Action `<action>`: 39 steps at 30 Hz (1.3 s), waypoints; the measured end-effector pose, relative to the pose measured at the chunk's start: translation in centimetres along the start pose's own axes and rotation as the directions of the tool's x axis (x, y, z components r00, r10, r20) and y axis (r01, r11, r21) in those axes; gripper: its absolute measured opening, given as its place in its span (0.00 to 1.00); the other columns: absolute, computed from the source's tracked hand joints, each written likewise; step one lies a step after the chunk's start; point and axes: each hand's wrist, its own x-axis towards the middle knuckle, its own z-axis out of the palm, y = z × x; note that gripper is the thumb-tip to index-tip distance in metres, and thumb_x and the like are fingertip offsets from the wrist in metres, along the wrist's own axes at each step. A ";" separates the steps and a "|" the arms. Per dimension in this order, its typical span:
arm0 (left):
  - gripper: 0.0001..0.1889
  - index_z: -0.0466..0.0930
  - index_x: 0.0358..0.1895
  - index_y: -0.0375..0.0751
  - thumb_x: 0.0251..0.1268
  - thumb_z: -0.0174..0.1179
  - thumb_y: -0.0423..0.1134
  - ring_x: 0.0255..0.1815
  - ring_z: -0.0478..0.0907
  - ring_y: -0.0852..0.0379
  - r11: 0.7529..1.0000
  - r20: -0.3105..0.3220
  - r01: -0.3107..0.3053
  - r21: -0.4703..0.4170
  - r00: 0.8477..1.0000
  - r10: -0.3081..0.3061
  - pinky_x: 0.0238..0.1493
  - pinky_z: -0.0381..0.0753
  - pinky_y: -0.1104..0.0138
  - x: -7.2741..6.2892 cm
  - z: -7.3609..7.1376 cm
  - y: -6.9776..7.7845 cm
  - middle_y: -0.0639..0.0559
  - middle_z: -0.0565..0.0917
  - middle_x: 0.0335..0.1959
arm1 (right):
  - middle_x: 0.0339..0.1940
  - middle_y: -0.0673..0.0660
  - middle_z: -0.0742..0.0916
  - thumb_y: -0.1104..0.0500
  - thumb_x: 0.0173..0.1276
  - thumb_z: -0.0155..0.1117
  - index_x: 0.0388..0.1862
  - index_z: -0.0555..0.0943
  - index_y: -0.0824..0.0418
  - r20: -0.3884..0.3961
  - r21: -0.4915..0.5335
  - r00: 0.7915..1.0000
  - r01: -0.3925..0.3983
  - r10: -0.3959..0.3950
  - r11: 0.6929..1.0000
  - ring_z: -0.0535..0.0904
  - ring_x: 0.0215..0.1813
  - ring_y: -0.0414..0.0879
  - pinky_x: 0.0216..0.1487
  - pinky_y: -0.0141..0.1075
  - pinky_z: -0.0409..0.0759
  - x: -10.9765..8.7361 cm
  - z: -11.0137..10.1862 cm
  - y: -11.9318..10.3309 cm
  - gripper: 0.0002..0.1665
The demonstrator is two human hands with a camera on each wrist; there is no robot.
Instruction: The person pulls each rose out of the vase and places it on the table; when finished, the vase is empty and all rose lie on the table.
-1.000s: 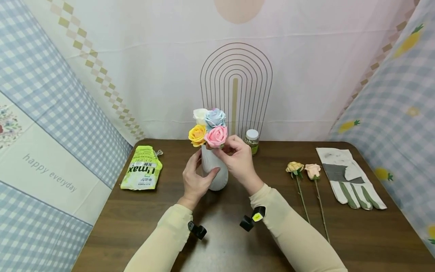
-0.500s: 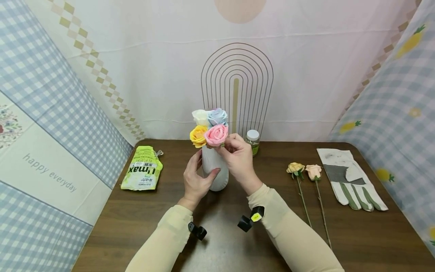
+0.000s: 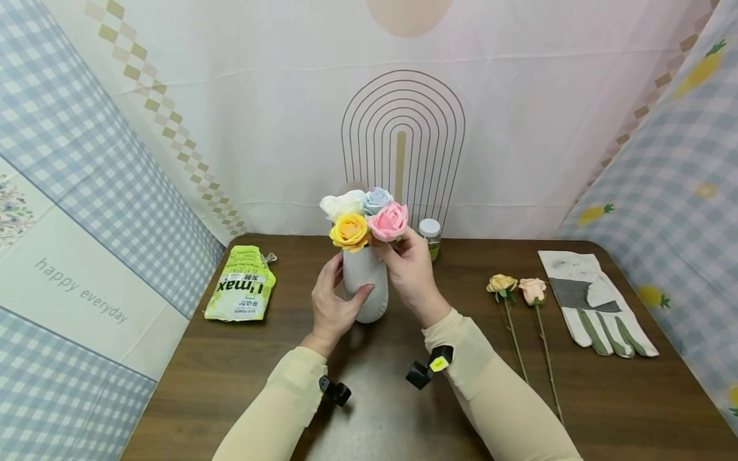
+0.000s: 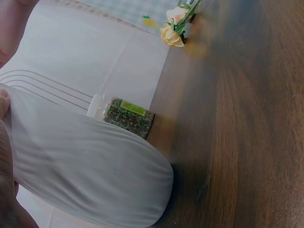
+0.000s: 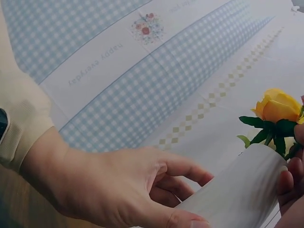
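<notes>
A ribbed white vase (image 3: 369,288) stands upright mid-table, and my left hand (image 3: 331,307) grips its side, fingers on the far side and thumb in front. Four blooms would be several: a yellow rose (image 3: 349,232), a white rose (image 3: 343,205), a blue rose (image 3: 377,200) and a pink rose (image 3: 388,221) crowd above its mouth. Just beneath the pink bloom, my right hand (image 3: 412,272) pinches that rose; its stem is hidden by the fingers and vase. In the right wrist view, green leaves ring the yellow rose (image 5: 278,107) at the vase rim.
Behind the vase stands a white-lidded jar (image 3: 430,237). On the right lie a yellowish rose (image 3: 501,283), a peach rose (image 3: 532,291) and white-green gloves (image 3: 596,304). A lime-green packet (image 3: 241,285) lies at left. A fabric backdrop hangs behind the table.
The pink rose has moved right, away from the yellow one, with my right hand. The yellow and blue roses have shifted right too, and the white one shows wider. My left hand stays put.
</notes>
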 end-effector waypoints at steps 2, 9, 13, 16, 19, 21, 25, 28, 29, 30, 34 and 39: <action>0.39 0.71 0.58 0.24 0.36 0.78 0.26 0.48 0.79 0.42 1.000 0.005 0.004 -0.002 1.000 -0.004 0.46 0.82 0.52 0.0 0.0 0.0 0.33 0.78 0.51 | 0.47 0.55 0.84 0.73 0.64 0.62 0.53 0.75 0.75 0.002 0.006 1.000 -0.015 0.015 1.000 0.79 0.49 0.45 0.49 0.35 0.80 0.1 0.0 0.0 0.18; 0.39 0.71 0.58 0.24 0.36 0.78 0.26 0.48 0.79 0.42 1.000 0.008 0.006 -0.001 1.000 -0.006 0.46 0.82 0.51 0.0 0.0 0.0 0.34 0.78 0.51 | 0.44 0.55 0.85 0.74 0.61 0.65 0.50 0.78 0.77 -0.066 -0.002 0.998 -0.010 0.010 1.000 0.80 0.47 0.45 0.47 0.35 0.82 0.2 0.0 0.2 0.17; 0.39 0.71 0.57 0.23 0.35 0.78 0.26 0.48 0.79 0.42 1.000 0.004 0.001 0.003 1.000 -0.001 0.46 0.82 0.51 0.1 0.0 0.0 0.33 0.78 0.50 | 0.39 0.53 0.86 0.75 0.59 0.66 0.44 0.83 0.72 -0.124 0.004 0.991 0.050 -0.049 0.999 0.80 0.42 0.42 0.42 0.33 0.82 0.1 0.0 0.5 0.13; 0.39 0.71 0.57 0.22 0.35 0.78 0.26 0.48 0.79 0.41 1.000 0.003 -0.003 0.004 1.000 0.003 0.46 0.82 0.51 0.1 0.0 0.0 0.32 0.78 0.50 | 0.36 0.51 0.87 0.76 0.58 0.67 0.40 0.86 0.67 -0.152 -0.011 0.983 0.101 -0.102 0.995 0.79 0.39 0.41 0.39 0.31 0.81 0.0 0.0 0.7 0.12; 0.39 0.71 0.57 0.21 0.34 0.78 0.25 0.48 0.79 0.41 1.000 0.003 -0.003 0.002 1.000 0.003 0.45 0.82 0.50 0.1 0.0 0.0 0.32 0.78 0.50 | 0.33 0.48 0.87 0.76 0.57 0.67 0.36 0.85 0.71 -0.169 -0.055 0.975 0.134 -0.141 0.989 0.78 0.35 0.39 0.35 0.29 0.79 0.1 0.0 0.8 0.08; 0.39 0.71 0.57 0.22 0.34 0.78 0.25 0.48 0.79 0.41 1.000 0.004 -0.001 0.004 1.000 0.001 0.45 0.82 0.50 0.1 -0.1 0.0 0.32 0.78 0.51 | 0.30 0.47 0.86 0.77 0.57 0.67 0.34 0.83 0.76 -0.178 -0.101 0.970 0.150 -0.166 0.984 0.76 0.32 0.38 0.32 0.27 0.77 0.1 0.0 0.8 0.06; 0.40 0.71 0.58 0.23 0.34 0.78 0.26 0.48 0.79 0.42 1.000 0.010 0.006 0.009 1.000 -0.006 0.46 0.82 0.51 0.1 -0.1 0.0 0.33 0.78 0.52 | 0.28 0.49 0.87 0.78 0.55 0.66 0.34 0.82 0.80 -0.188 -0.170 0.962 0.165 -0.197 0.971 0.74 0.30 0.37 0.30 0.26 0.76 0.2 -0.1 0.8 0.06; 0.40 0.71 0.58 0.23 0.35 0.78 0.26 0.49 0.79 0.42 1.000 0.009 0.014 0.001 1.000 -0.014 0.46 0.82 0.50 0.1 -0.1 0.0 0.33 0.78 0.53 | 0.27 0.52 0.87 0.78 0.56 0.66 0.34 0.83 0.79 -0.203 -0.156 0.960 0.162 -0.192 0.974 0.74 0.29 0.38 0.29 0.26 0.76 0.3 -0.2 0.6 0.06; 0.40 0.71 0.58 0.24 0.34 0.78 0.26 0.49 0.79 0.42 1.000 0.009 0.018 -0.001 1.000 -0.018 0.46 0.82 0.50 0.1 -0.1 0.0 0.33 0.78 0.53 | 0.26 0.53 0.86 0.78 0.57 0.65 0.34 0.84 0.77 -0.209 -0.135 0.961 0.157 -0.183 0.978 0.74 0.28 0.38 0.29 0.27 0.76 0.3 -0.3 0.6 0.05; 0.40 0.71 0.58 0.24 0.34 0.78 0.26 0.49 0.79 0.42 1.000 0.007 0.021 -0.003 1.000 -0.021 0.46 0.82 0.49 0.2 -0.1 0.0 0.34 0.78 0.53 | 0.25 0.52 0.86 0.77 0.58 0.66 0.34 0.84 0.75 -0.215 -0.105 0.962 0.151 -0.171 0.983 0.74 0.28 0.39 0.29 0.27 0.77 0.3 -0.3 0.5 0.05; 0.39 0.71 0.58 0.24 0.34 0.78 0.25 0.49 0.79 0.42 0.999 0.005 0.032 -0.003 0.999 -0.032 0.45 0.82 0.49 0.3 -0.1 0.1 0.34 0.78 0.53 | 0.20 0.50 0.81 0.74 0.60 0.66 0.32 0.88 0.60 -0.228 -0.004 0.965 0.135 -0.132 0.991 0.75 0.25 0.40 0.28 0.29 0.80 0.3 -0.2 0.5 0.10; 0.39 0.71 0.58 0.23 0.35 0.78 0.26 0.49 0.79 0.42 0.999 0.012 0.044 0.001 0.999 -0.044 0.46 0.82 0.50 -0.1 0.3 -0.8 0.34 0.78 0.52 | 0.24 0.50 0.84 0.73 0.59 0.67 0.33 0.88 0.52 -0.260 0.059 0.961 0.117 -0.098 0.991 0.77 0.28 0.40 0.31 0.30 0.82 0.4 -0.3 0.5 0.15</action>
